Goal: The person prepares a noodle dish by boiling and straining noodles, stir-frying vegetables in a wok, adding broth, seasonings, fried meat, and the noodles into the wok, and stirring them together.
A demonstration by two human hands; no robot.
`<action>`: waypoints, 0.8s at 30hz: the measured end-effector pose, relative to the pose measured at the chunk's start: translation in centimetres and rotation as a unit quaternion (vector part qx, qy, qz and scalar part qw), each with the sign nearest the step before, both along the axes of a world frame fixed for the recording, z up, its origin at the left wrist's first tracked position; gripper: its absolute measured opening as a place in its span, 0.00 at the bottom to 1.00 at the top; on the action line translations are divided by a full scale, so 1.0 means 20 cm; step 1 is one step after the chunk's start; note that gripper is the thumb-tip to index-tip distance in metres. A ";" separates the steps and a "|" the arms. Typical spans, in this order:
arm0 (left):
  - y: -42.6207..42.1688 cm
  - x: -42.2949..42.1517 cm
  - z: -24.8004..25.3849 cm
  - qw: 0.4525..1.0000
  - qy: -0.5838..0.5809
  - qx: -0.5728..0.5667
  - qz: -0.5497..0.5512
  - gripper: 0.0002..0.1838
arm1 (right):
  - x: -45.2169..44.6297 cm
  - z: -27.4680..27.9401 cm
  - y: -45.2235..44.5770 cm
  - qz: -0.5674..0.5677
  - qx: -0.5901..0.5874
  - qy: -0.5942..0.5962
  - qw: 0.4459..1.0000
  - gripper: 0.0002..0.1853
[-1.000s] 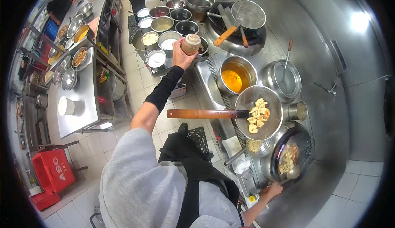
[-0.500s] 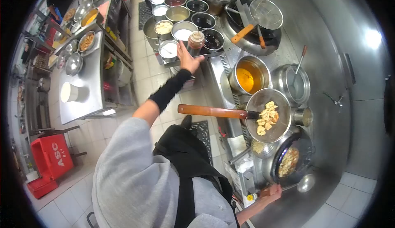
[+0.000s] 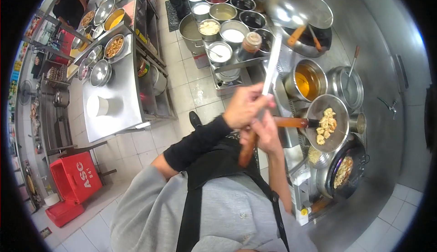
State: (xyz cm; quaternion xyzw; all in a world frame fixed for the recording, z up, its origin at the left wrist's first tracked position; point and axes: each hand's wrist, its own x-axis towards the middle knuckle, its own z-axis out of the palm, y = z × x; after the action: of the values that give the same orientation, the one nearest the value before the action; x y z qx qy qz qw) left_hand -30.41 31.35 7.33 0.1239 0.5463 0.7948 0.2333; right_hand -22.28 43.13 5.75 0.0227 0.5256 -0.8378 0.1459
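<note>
Ladle (image 3: 271, 65) swung lengthwise forward, bowl (image 3: 287, 10) foremost, held in left hand (image 3: 247, 107) and right hand (image 3: 267, 134).

Left of the strainer (image 3: 341, 115), fine metal mesh with a glossy wooden handle, the ladle (image 3: 271, 63) joins shiny metal to wood, while below the strainer the wok (image 3: 356, 175) is glossy metal and far left the crate (image 3: 83, 178) smooth plastic.

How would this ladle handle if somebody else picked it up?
The ladle should feel stiff, since its shaft looks straight. It's probably head-heavy, with the broad metal bowl at the far end. The wooden grip likely isn't very slippery.
</note>
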 end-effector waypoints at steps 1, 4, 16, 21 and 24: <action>-0.18 -0.06 -0.04 0.999 0.004 -0.021 0.042 0.20 | -0.13 -0.03 -0.08 0.067 0.049 0.097 0.992 0.23; -0.78 -0.22 -0.11 0.985 0.012 -0.099 0.143 0.20 | -0.63 -0.15 -0.27 0.192 0.322 0.125 0.918 0.22; -1.88 -0.10 -0.17 0.950 -0.159 -0.186 0.196 0.22 | -1.49 -0.88 -0.80 -0.205 0.654 0.157 0.711 0.15; -1.89 -0.19 -0.14 0.953 -0.192 -0.176 0.153 0.23 | -1.35 -0.82 -0.59 -0.368 0.486 0.072 0.789 0.19; -1.86 -0.26 -0.11 0.955 -0.199 -0.179 0.131 0.23 | -1.32 -0.85 -0.56 -0.437 0.374 0.029 0.818 0.18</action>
State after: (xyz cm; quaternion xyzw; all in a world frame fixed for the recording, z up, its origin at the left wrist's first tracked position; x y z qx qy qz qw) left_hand -35.61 -5.82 5.08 -0.1531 0.6333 0.7165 0.2493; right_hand -48.73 31.97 -11.28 0.2783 0.7371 -0.5531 -0.2708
